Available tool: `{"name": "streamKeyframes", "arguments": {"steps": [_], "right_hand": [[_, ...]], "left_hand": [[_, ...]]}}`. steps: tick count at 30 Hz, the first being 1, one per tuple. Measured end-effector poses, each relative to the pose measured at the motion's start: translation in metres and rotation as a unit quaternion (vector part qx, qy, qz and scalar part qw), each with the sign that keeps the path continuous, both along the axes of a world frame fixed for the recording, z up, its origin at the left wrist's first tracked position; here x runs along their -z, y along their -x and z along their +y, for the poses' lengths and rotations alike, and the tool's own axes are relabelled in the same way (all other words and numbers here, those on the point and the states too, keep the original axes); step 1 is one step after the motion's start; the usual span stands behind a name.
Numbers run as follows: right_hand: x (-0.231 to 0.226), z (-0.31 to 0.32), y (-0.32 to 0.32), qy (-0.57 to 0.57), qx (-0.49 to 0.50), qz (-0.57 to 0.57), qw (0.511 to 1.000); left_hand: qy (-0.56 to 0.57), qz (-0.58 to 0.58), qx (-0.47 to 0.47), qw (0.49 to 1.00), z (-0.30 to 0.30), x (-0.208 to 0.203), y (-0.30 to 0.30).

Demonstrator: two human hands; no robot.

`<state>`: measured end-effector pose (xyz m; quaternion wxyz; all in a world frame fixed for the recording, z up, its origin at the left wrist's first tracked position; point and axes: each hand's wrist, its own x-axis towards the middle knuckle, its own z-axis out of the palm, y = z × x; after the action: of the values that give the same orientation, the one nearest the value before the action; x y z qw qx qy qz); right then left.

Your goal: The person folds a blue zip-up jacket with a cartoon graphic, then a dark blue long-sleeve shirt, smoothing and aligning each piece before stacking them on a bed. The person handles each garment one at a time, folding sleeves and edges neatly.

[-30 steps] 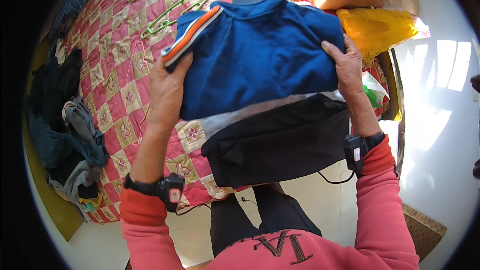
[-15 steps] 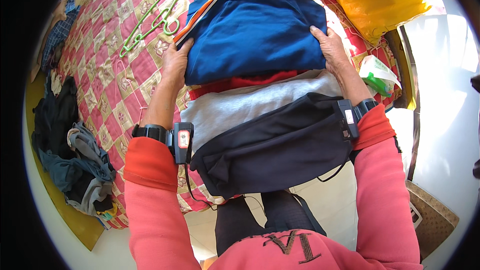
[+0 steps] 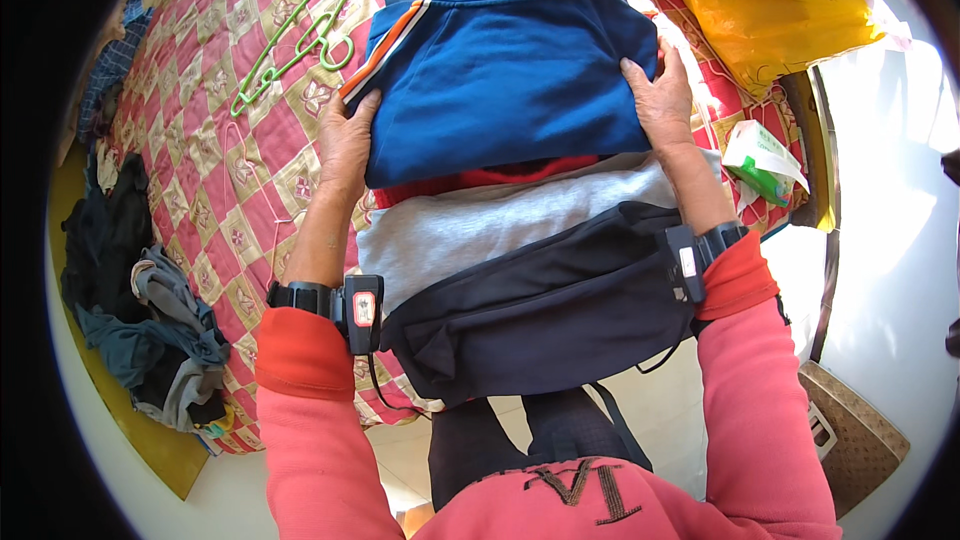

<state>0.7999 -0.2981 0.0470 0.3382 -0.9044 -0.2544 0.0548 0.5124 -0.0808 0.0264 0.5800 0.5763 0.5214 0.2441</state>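
Observation:
A folded blue jacket (image 3: 510,70) with a stand-up collar and an orange and white stripe lies at the far end of a row of folded clothes on the bed. My left hand (image 3: 346,145) grips its left edge, thumb on top and fingers hidden beneath. On the opposite edge, my right hand (image 3: 660,100) holds it with the thumb on top. Below the jacket shows a strip of a red garment (image 3: 490,178). Nearer to me come a light grey garment (image 3: 450,235) and a black folded garment (image 3: 530,310) at the bed's near edge.
A patterned quilt (image 3: 200,100) covers the bed. Green hangers (image 3: 300,40) lie at the upper left, and a heap of dark clothes (image 3: 130,300) at the left edge. A yellow plastic bag (image 3: 770,20) and a green-and-white tissue pack (image 3: 762,165) sit on the right.
The jacket's near edge, held in both hands, has come slightly nearer to me and covers more of the red garment. My forearms have drawn back a little.

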Motion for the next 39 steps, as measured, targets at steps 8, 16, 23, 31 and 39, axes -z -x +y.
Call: {"name": "streamKeyframes", "arguments": {"steps": [8, 16, 23, 31, 39], "right_hand": [[0.001, 0.03, 0.028, 0.041, -0.182, -0.279, 0.942], [0.044, 0.037, 0.028, 0.033, -0.188, -0.203, 0.96], [0.06, 0.04, 0.025, 0.034, -0.189, -0.198, 0.961], [0.068, 0.041, 0.008, -0.008, -0.218, -0.262, 0.94], [0.061, 0.041, -0.02, 0.084, -0.239, -0.191, 0.948]], "left_hand": [[-0.516, 0.21, 0.154, 0.816, -0.025, -0.016, -0.048], [-0.462, 0.228, 0.205, 0.832, -0.021, 0.022, -0.054], [-0.462, 0.215, 0.192, 0.839, -0.02, 0.039, -0.059], [-0.434, 0.244, 0.199, 0.844, -0.026, 0.019, -0.057], [-0.376, 0.22, -0.058, 0.898, -0.106, 0.032, 0.17]]}}
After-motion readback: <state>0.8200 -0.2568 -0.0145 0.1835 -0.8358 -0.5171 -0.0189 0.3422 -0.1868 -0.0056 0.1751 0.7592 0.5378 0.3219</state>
